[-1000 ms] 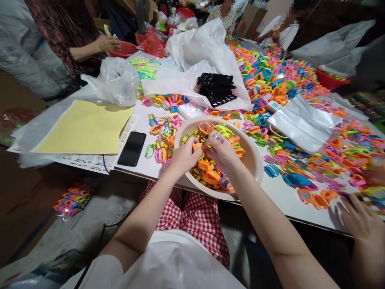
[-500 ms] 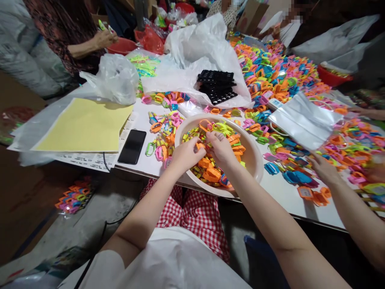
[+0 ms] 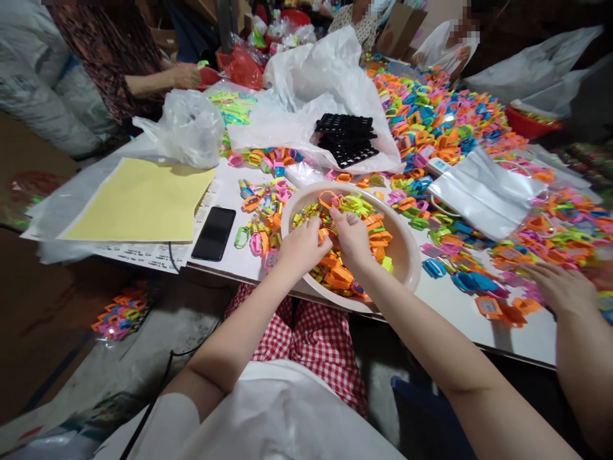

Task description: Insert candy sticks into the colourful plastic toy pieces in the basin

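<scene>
Basin of cream-white plastic, round [image 3: 405, 252], at the front edge of a white-topped table [image 3: 443, 316], in the head view. Inside, a jumble of orange, yellow-green and blue plastic pieces [image 3: 341, 277], partly hidden under both hands. Left hand [image 3: 301, 248] over the basin's left part, fingers curled; between thumb and forefinger, a sliver of orange, too small to tell whether gripped or only lying behind. Right hand [image 3: 354, 239] just beside, apart by a narrow gap, fingers bent, undersides out of sight; impossible to tell whether clamped on anything. Near the right fingertips, an orange plastic loop [image 3: 329, 195].

Left of the basin, a small multicoloured plastic scatter [image 3: 261, 220], a flat black phone [image 3: 214, 234], and a yellow paper sheet [image 3: 138, 201] over printed pages, lettering too small to read. Beyond, stacked black plastic grids [image 3: 347, 140] on crumpled white plastic sheeting [image 3: 316, 70]. To the right, a flat silvery-white piece with white loops [image 3: 486, 195], covering part of a large multicoloured heap [image 3: 445, 121]. At the right edge, a co-worker's hand [image 3: 567, 287], blurred, forearm cut off by the frame.
</scene>
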Demonstrator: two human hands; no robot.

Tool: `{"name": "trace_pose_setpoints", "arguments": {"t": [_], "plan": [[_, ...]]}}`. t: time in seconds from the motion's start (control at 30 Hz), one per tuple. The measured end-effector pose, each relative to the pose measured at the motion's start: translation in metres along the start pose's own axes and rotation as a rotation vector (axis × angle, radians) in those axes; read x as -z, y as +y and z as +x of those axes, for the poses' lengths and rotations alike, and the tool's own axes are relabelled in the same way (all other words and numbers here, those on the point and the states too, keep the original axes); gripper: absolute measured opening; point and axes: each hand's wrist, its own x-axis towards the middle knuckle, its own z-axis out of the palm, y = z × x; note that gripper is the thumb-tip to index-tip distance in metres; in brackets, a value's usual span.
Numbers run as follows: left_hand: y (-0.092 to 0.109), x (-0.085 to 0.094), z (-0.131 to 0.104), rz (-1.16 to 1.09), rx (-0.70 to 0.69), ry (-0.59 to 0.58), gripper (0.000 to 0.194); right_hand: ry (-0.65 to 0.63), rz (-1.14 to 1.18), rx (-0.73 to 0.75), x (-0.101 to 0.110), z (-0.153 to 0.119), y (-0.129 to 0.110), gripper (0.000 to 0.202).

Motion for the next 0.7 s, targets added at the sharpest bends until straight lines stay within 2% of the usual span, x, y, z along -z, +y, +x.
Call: {"name": "trace_pose_setpoints", "arguments": {"t": [0.23,0.43,0.7], "plan": [[-0.0049,-0.0053,-0.0003,0.044,-0.156,-0.019,0.027,0.089,0.003,0.018,-0.0006,-0.0037,-0.0024,0.05],[-0.0059,-0.0058,-0.0018,0.078,-0.211,0.01,0.026,0.071,0.092,-0.049,-0.0017,-0.0078,-0.0003,0.048],[-0.0068,-0.0102,-0.0044,0.085,-0.248,0.074,0.026,0.058,0.151,-0.039,-0.0036,-0.0087,0.007,0.045]]}}
